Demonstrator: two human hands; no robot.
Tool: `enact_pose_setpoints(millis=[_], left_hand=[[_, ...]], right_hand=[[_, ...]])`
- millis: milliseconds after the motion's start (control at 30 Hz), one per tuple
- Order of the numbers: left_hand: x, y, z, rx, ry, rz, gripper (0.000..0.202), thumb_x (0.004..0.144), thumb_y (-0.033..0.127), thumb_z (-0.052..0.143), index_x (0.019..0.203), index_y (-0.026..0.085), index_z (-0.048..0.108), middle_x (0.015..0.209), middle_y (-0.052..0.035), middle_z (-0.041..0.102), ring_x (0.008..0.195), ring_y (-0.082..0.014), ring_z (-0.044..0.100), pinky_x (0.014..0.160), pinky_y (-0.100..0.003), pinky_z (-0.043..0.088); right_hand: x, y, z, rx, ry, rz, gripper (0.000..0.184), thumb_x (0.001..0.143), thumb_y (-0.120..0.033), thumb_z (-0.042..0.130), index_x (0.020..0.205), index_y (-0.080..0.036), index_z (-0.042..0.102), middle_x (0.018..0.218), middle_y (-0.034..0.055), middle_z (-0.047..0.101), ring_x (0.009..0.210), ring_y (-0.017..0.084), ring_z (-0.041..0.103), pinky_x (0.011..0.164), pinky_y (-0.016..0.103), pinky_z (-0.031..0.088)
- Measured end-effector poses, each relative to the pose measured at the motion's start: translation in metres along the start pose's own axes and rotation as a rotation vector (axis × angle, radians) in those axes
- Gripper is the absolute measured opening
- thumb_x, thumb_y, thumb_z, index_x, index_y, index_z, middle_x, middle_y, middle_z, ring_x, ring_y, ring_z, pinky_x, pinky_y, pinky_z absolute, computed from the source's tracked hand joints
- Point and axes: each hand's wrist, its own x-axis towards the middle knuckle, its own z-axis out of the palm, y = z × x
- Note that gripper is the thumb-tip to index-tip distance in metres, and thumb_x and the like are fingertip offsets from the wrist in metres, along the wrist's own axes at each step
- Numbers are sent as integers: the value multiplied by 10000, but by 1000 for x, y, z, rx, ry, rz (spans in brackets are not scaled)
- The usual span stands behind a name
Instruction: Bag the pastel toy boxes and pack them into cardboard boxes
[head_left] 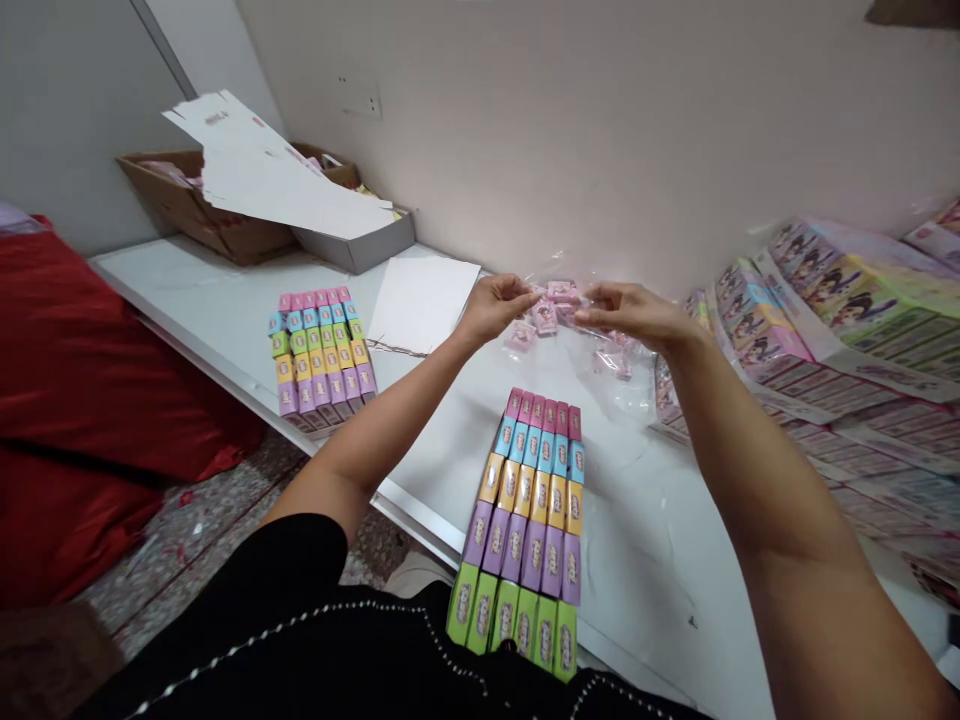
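Small pink packs (546, 318) lay amid clear plastic (553, 268) on a desk (637, 520), between a person's left hand (495, 303) and right hand (637, 312), placed perhaps to spread the film; whether either hand's bent fingers gripped it, one could not tell. Coloured boxes (523, 495) stood nearer the body, rows apparently grouped by colour.
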Motion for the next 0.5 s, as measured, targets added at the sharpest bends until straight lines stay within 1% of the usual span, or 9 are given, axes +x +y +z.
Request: enact_pose_setpoints(millis=[67, 100, 200, 300, 333, 367, 433, 467, 500], left_hand=[[-3, -4, -6, 64, -1, 29, 342, 711, 393, 804, 665, 158, 559, 635, 26, 553, 613, -86, 503, 594, -224, 406], [-4, -6, -10, 99, -19, 38, 327, 702, 373, 809, 673, 162, 561, 662, 23, 563, 641, -91, 507, 612, -225, 405], [-5, -9, -20, 198, -78, 5, 330, 708, 376, 797, 678, 172, 539, 714, 12, 582, 690, -110, 519, 645, -239, 410], [-1, -9, -30, 337, -90, -39, 349, 720, 424, 785, 707, 178, 537, 740, -2, 601, 711, -133, 541, 663, -264, 426], [0, -7, -31, 403, -49, -22, 364, 711, 449, 795, 740, 180, 550, 777, -13, 618, 748, -148, 559, 684, -276, 439], [-1, -3, -32, 476, 26, 15, 393, 697, 482, 807, 787, 183, 568, 834, -30, 636, 805, -168, 577, 713, -290, 452], [-9, 7, -26, 602, 216, 128, 474, 685, 559, 809, 889, 188, 596, 950, -66, 654, 928, -205, 590, 787, -321, 472], [-16, 14, -21, 639, 273, 185, 510, 686, 596, 798, 923, 188, 606, 978, -77, 657, 958, -215, 591, 816, -333, 476], [-25, 19, -13, 654, 274, 225, 545, 681, 630, 788, 947, 185, 617, 986, -84, 663, 966, -221, 598, 834, -342, 481]], right_hand=[[-6, 16, -5, 25, -22, 49, 429, 603, -489, 888, 726, -141, 669, 649, -7, 605, 605, 91, 545, 557, 219, 425], [-7, 22, -6, 49, 7, 58, 421, 610, -483, 881, 707, -141, 656, 646, -9, 602, 606, 89, 550, 563, 217, 433], [-7, 28, -10, 149, 214, 62, 373, 617, -399, 879, 694, -149, 613, 607, -32, 570, 555, 77, 548, 509, 192, 424], [-3, 22, -14, 214, 317, 91, 311, 660, -293, 849, 694, -163, 568, 546, -55, 527, 460, 67, 504, 413, 169, 375], [-2, 19, -14, 228, 336, 98, 288, 681, -265, 828, 694, -166, 558, 534, -58, 522, 430, 64, 484, 387, 167, 362], [0, 16, -13, 250, 363, 105, 261, 704, -243, 802, 698, -167, 552, 532, -56, 528, 409, 63, 472, 368, 167, 360], [4, 11, -8, 351, 445, 123, 205, 750, -215, 737, 713, -171, 540, 553, -43, 560, 414, 74, 505, 368, 170, 400], [6, 8, -3, 428, 488, 127, 185, 767, -210, 706, 720, -176, 530, 575, -35, 581, 447, 84, 550, 394, 173, 444], [8, 6, 4, 512, 519, 121, 176, 780, -212, 681, 726, -184, 516, 599, -30, 600, 503, 96, 602, 440, 177, 493]])
